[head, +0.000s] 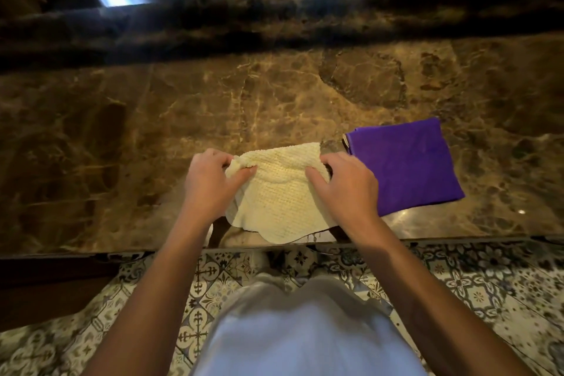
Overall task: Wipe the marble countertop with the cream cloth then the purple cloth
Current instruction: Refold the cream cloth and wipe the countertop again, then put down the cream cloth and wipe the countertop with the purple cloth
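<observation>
Left hand: grip pinching the far-left corner of the cream cloth, bunching the fabric, probably gathering it into a pad for wiping.

Cream cloth: lying near the front edge of the marble surface, near the middle, its near hem reaching almost to that edge.

Right hand: fingers curling over the cloth's far-right corner, grip closing on it so the piece is being held at both corners.

Purple cloth: lying folded and untouched just beside the right hand, near the front edge, seemingly waiting for the second pass.
</observation>
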The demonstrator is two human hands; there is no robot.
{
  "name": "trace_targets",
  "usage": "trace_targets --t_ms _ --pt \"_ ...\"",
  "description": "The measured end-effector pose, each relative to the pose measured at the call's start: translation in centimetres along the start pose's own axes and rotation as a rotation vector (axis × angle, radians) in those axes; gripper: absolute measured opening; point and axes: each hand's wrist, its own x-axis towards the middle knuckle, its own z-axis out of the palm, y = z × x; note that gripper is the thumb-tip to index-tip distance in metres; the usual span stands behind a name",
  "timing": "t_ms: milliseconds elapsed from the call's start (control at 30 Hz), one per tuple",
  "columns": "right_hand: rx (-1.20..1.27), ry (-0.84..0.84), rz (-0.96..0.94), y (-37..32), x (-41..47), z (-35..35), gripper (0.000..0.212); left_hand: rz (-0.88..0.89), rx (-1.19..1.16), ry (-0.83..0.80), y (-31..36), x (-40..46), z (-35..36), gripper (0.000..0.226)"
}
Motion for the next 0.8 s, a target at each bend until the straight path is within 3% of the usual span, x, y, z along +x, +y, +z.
trace_targets --t_ms 333,567,667,733,800 --pt "-0.099 -0.110 0.148 -0.5 0.9 -0.5 0.039 0.027 0.098 0.242 -1.9 -0.2 2.3 0.052" --pt "-0.036 -0.196 0.084 0.1 0.6 -2.7 0.037 0.037 0.057 0.217 -2.2 -0.3 2.6 0.060" --pt "0.099 -0.013 0.056 1.7 0.0 -5.7 0.033 0.058 0.039 0.251 -1.6 -0.6 1.8 0.065" --pt "0.076 0.164 0.087 4.0 0.0 -7.5 0.037 0.117 0.024 0.276 -0.1 -0.8 1.5 0.060" --pt "-0.014 0.219 0.195 7.1 0.6 -8.5 0.048 0.203 0.016 0.251 2.6 -1.1 1.8 0.058"
